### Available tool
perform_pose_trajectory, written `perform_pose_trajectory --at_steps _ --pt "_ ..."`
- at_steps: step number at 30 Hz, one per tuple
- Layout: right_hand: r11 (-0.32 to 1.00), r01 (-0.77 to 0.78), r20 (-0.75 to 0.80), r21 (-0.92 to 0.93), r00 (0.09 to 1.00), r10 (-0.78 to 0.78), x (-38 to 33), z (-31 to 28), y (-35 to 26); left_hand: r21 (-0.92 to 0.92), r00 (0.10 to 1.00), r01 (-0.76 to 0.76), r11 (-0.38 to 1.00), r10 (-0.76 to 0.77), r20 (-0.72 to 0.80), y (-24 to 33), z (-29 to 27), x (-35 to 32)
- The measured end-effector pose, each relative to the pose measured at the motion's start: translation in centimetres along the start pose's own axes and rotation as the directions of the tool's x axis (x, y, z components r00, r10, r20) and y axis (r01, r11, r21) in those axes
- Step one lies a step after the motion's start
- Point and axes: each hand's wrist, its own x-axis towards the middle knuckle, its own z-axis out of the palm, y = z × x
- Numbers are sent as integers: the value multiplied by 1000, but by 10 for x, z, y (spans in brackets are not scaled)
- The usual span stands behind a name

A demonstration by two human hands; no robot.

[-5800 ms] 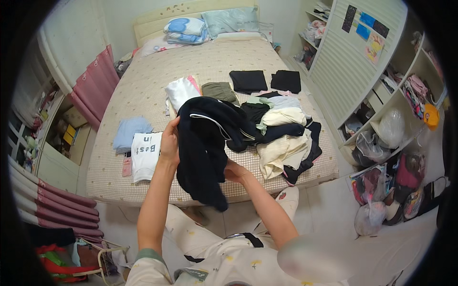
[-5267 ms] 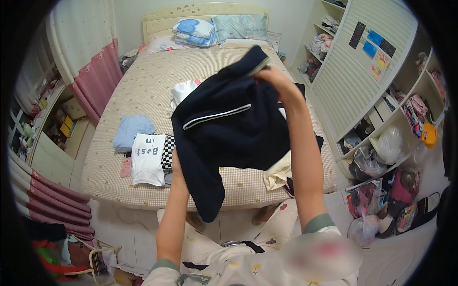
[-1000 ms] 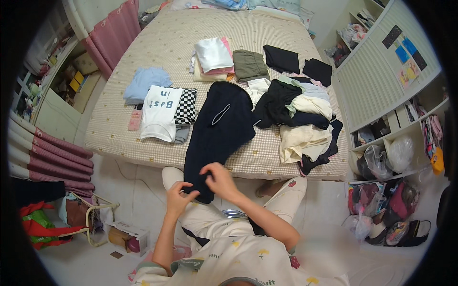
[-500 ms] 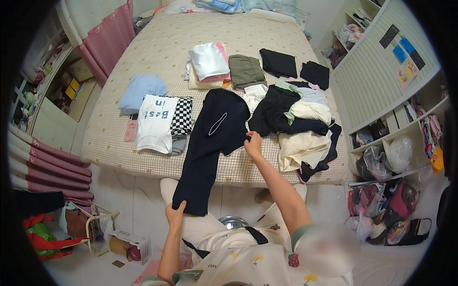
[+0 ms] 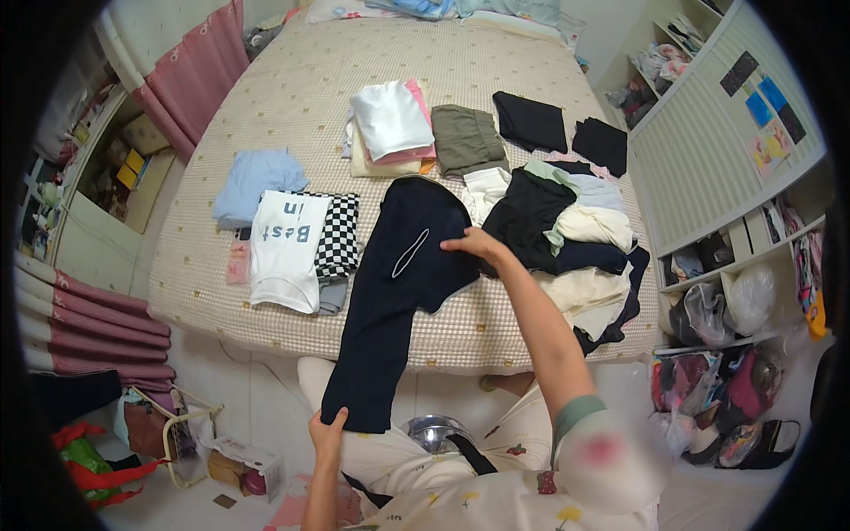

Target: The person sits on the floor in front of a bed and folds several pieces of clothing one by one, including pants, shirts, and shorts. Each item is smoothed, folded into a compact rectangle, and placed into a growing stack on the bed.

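A pair of navy trousers [image 5: 375, 301] lies folded lengthwise on the bed, its waist pointing away from me and a white-edged pocket facing up. The leg hangs over the near bed edge toward my lap. Down at the hem, my left hand [image 5: 327, 432] is closed on the cloth, thumb on top. My right hand [image 5: 474, 246] lies over the right side of the trousers, beside the pocket, its fingers closed on the fabric; the fingertips are partly hidden. Just right of it is a loose heap of clothes with a black garment [image 5: 524, 217] uppermost.
Left of the trousers lie a white printed T-shirt [image 5: 285, 257], checkered cloth [image 5: 338, 232] and light-blue clothing [image 5: 257, 184]. Farther back are a folded stack [image 5: 392, 119], olive shorts [image 5: 469, 142] and black folded pieces [image 5: 531, 121]. Shelves [image 5: 735, 301] stand at right; a metal bowl [image 5: 431, 432] is below.
My right hand has moved from the trousers' right corner up and inward over the cloth. My left hand still holds the hem, now slightly lower in view. The whole view has shifted a little.
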Motion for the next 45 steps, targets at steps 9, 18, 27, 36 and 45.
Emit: perform_pose_trajectory --at_steps 9,18,27,36,45 --pt "779 -122 210 615 978 -12 59 20 -26 32 999 18 999 -19 40 -1 3 5" --pt "993 108 -231 -42 966 -115 81 45 7 63 1000 -22 998 20 24 -3 4 4" --pt "933 244 -752 -265 553 -359 3 92 -26 -575 951 304 759 -206 231 5 -3 2" --pt "971 -239 477 22 856 200 -87 118 -113 -532 918 148 834 85 388 105 -34 -50" --pt "788 -197 -143 -583 980 139 -33 235 -81 -132 447 54 990 95 890 141 11 -63"
